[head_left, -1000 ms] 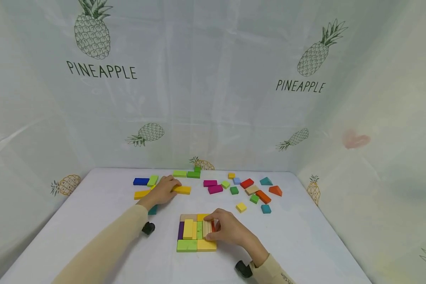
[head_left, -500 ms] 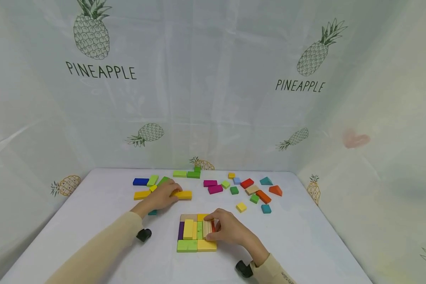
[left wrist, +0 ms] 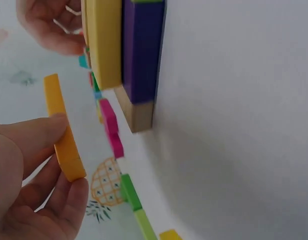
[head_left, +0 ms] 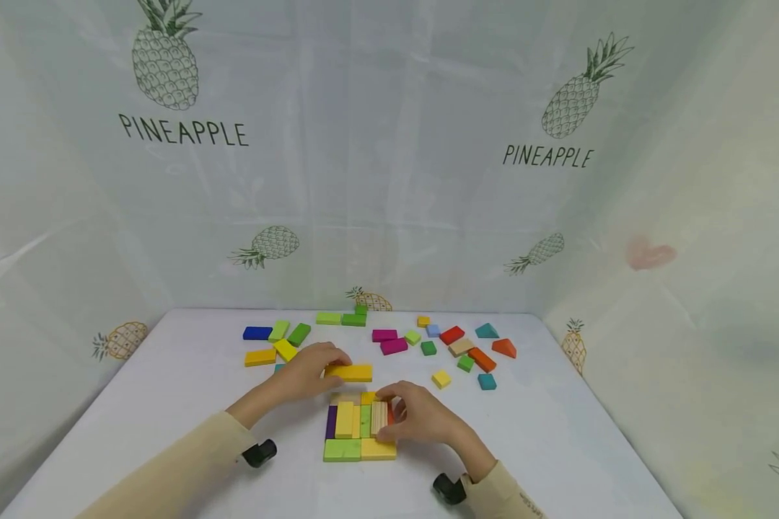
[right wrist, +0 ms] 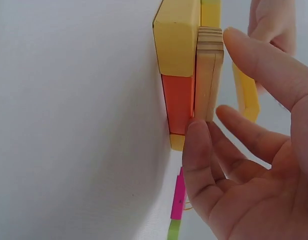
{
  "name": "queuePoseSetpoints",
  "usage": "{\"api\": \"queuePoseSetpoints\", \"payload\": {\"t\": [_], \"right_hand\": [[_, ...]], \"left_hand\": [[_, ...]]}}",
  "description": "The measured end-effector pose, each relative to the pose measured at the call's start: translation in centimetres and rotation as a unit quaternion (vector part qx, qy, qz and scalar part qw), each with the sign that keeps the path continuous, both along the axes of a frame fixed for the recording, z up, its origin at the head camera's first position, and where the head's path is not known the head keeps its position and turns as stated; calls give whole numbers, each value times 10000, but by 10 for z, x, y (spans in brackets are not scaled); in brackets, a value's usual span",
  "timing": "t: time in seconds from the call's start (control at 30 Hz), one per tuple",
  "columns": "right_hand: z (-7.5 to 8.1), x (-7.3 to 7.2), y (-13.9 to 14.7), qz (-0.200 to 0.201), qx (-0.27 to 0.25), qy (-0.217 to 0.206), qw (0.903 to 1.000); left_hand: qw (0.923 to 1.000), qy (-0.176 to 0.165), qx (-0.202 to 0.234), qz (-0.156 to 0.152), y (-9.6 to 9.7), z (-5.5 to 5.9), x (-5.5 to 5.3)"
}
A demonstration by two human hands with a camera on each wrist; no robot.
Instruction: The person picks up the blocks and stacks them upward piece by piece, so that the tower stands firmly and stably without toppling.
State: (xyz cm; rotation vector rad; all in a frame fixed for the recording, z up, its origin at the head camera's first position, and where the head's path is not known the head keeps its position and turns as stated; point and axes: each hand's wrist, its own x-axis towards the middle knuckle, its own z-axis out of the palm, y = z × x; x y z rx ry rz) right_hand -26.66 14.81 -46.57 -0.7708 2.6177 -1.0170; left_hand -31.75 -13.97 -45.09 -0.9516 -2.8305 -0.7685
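Note:
My left hand [head_left: 308, 373] pinches a long orange-yellow wooden block [head_left: 355, 373] between thumb and fingers. In the left wrist view this block [left wrist: 65, 130] is raised off the table. A low square arrangement of blocks lies nearer to me, with a light green block [head_left: 342, 451], a yellow block [head_left: 379, 451] and a purple block [head_left: 330, 422] along its sides. At its right part my right hand [head_left: 422, 414] holds a plain wood block [head_left: 379, 419] by its two ends, on top of the arrangement. The right wrist view shows a red-orange block [right wrist: 178, 102] beneath it.
Behind the left hand lie blue [head_left: 257, 333], green [head_left: 299, 334] and yellow blocks [head_left: 260, 357]. Magenta blocks [head_left: 394, 346] sit at the back middle. Several small colored blocks, with a red-orange triangular one [head_left: 504, 348], are scattered at the back right. A patterned curtain [head_left: 389, 180] hangs behind the table.
My left hand has moved right and toward me with the orange-yellow block, from among the back-left blocks to just behind the arrangement. The right hand has stayed in place.

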Motion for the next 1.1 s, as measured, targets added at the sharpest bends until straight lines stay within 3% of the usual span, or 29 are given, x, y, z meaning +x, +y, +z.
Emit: {"api": "queuePoseSetpoints", "payload": {"t": [0.2,0.37,0.63,1.1], "right_hand": [[0,1,0,-50,-318,-52,9995],[-1,0,-1,-181,-471,-60,9987],[0,-2,-1,-19,-612,-38,9981],[-1,0,2,280,-550,-45,9981]], "left_hand": [[9994,-322,-68,-125,8,0,19],[9993,-309,19,-223,12,-1,27],[9984,-286,120,-481,18,-6,31],[9982,-449,137,-385,22,-15,33]]}}
